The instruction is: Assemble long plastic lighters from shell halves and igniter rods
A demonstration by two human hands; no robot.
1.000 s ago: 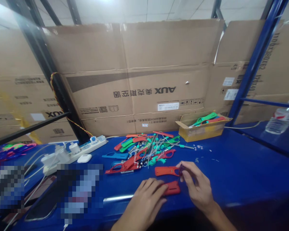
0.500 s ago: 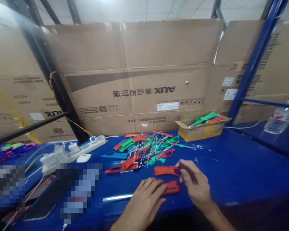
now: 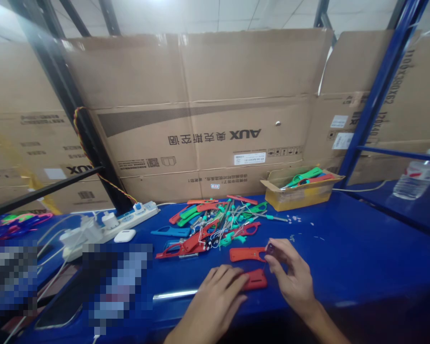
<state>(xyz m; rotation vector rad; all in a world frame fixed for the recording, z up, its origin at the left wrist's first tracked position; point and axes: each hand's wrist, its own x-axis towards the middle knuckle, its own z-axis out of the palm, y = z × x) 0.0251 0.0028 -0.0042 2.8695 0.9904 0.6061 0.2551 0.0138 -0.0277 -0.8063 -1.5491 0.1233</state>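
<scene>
My left hand (image 3: 217,298) is closed over a red long-nosed lighter (image 3: 257,280) lying on the blue table. Its metal tube (image 3: 175,294) sticks out to the left, and the middle is hidden under the fingers. My right hand (image 3: 294,274) pinches a small dark purplish part (image 3: 270,249) between thumb and fingertips, just above the right end of the lighter; its exact kind I cannot make out. Beyond both hands, an orange-red lighter handle shell (image 3: 244,254) lies flat, its right end close to my right fingertips.
A heap of lighter shells, tubes and wires (image 3: 215,224) lies ahead. Behind it stands an open carton (image 3: 297,199) with finished-looking lighters. Small white bits (image 3: 294,219) are scattered right of the heap. A power strip (image 3: 129,220), an earbud case (image 3: 124,235) and phones are at left.
My right hand has shifted very slightly, with the small dark part still pinched. My left hand and the lighter stay in place.
</scene>
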